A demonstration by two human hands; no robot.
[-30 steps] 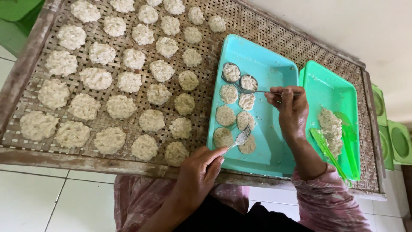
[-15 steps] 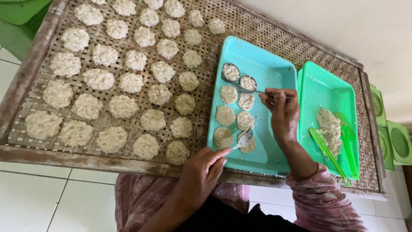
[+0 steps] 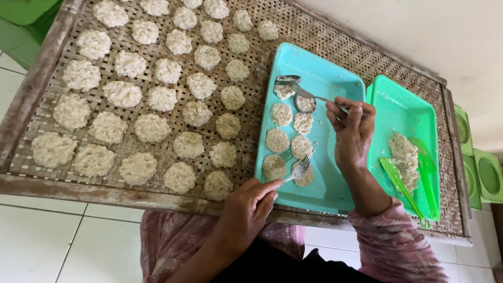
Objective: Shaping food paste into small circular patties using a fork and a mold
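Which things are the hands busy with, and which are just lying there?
Busy with:
left hand, fork
right hand, spoon
patties on the blue tray

Just lying there:
green tray of mix
green tongs
patties on the woven rack

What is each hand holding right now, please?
Left hand: closed on a fork over a rice patty.
Right hand: closed on a spoon.
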